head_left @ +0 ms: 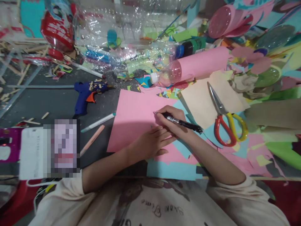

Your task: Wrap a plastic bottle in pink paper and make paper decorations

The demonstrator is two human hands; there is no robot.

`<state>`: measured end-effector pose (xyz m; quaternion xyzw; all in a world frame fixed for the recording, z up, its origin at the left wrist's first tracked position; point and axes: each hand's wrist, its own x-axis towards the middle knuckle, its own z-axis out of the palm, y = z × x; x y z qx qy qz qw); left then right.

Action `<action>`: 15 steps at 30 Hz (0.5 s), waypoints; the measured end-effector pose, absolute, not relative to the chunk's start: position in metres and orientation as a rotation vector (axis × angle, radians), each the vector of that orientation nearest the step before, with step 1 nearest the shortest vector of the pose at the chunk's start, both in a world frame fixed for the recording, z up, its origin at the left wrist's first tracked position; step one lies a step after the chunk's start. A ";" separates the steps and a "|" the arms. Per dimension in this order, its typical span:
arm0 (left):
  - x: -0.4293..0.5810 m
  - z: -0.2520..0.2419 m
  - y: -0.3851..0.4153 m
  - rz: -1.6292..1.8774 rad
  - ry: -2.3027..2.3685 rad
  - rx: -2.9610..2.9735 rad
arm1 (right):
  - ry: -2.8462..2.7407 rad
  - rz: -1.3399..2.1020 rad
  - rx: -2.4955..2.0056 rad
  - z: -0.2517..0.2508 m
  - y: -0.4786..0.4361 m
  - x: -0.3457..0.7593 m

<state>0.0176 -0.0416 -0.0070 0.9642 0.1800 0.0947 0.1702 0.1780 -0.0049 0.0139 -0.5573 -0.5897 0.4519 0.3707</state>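
On the left, the blue glue gun [82,97] lies near the white marker [98,122], whose far end reaches the left edge of the pink sheet [136,110]; shifting the paper that way could roll the marker. Your left hand [148,142] rests flat on the sheet, fingers stretched, gripping nothing; if it presses too lightly, the paper may slip under the pen. Your right hand [172,117] pinches the black pen [184,123], its tip over the sheet, though whether it touches you can't tell from here. The hands crowd together, so one could nudge the other. Farther right, your right forearm [211,157] could catch the scissors [222,110] if it swings out. The sheet lies in the near middle, flat, plain pink, straight along its left edge, shaded toward you, no marks discernible.
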 end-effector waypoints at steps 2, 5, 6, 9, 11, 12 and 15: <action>0.017 -0.008 -0.042 0.282 0.519 2.739 | -1.491 1.183 -1.436 0.013 -0.005 0.179; 0.017 -0.009 -0.042 0.282 0.527 2.727 | -1.557 1.249 -1.398 0.015 -0.005 0.179; 0.017 -0.009 -0.042 0.268 0.528 2.724 | -1.592 1.260 -1.384 0.016 -0.004 0.179; 0.017 -0.008 -0.042 0.208 0.513 2.712 | -1.640 1.215 -1.387 0.019 -0.004 0.178; 0.017 -0.007 -0.041 0.190 0.502 2.708 | -1.593 1.136 -1.431 0.019 -0.005 0.178; 0.018 -0.007 -0.041 0.189 0.496 2.710 | -1.554 1.099 -1.453 0.019 -0.005 0.178; 0.018 -0.006 -0.040 0.207 0.488 2.724 | -1.485 1.063 -1.470 0.018 -0.006 0.179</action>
